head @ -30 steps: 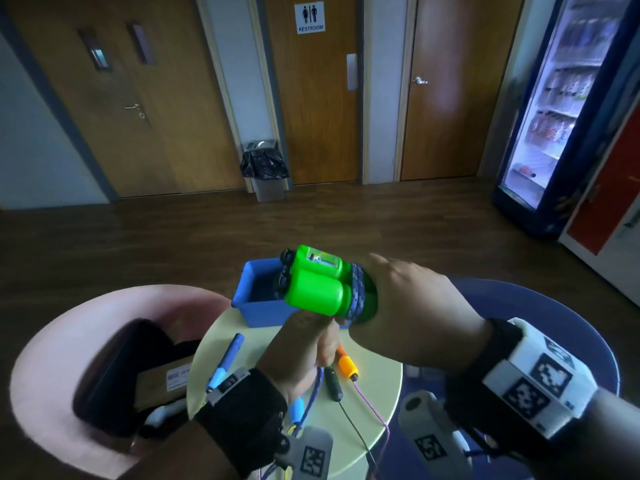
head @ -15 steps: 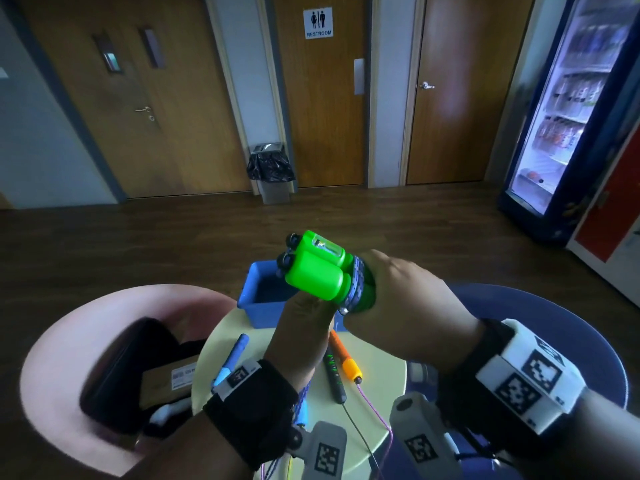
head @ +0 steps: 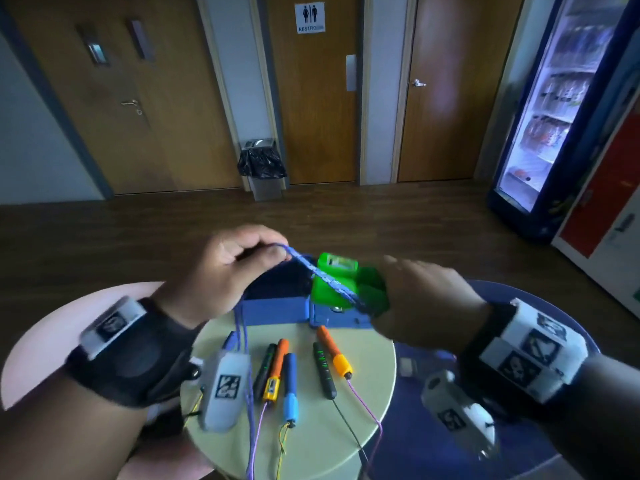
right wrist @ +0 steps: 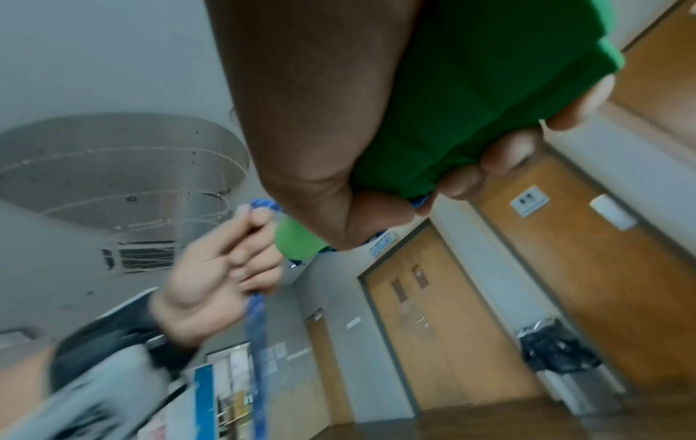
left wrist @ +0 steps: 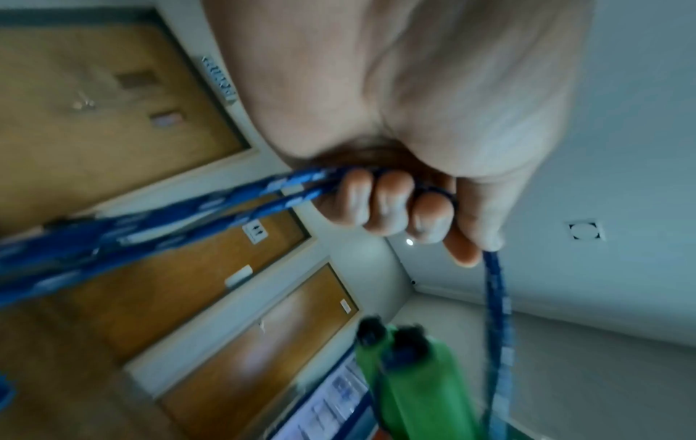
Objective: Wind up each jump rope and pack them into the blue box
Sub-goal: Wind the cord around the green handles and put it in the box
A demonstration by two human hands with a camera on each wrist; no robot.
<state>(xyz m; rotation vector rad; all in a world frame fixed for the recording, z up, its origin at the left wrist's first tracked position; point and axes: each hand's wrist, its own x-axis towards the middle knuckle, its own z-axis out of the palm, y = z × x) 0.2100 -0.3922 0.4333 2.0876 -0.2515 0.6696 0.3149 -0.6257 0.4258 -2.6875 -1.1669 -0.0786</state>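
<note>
My right hand [head: 408, 289] grips the pair of green jump-rope handles [head: 341, 280] above the blue box [head: 277, 308]; the right wrist view shows the fingers curled round the green handles [right wrist: 471, 98]. A blue braided rope [head: 318, 273] runs from them up to my left hand [head: 242, 261], which pinches it in curled fingers [left wrist: 391, 205] left of the handles. From that hand, rope strands hang down [head: 242, 334] to the table. The green handles [left wrist: 410, 387] show blurred in the left wrist view.
On the round pale table [head: 318, 441] lie several more rope handles: orange [head: 334, 351], blue [head: 290, 386], dark green [head: 323, 370], with thin cords trailing off the front edge. A pink seat [head: 52, 337] stands left, a blue seat [head: 540, 292] right.
My left hand rose from under the green handles and moved left, pulling the blue rope taut. My right hand lowered the handles toward the box.
</note>
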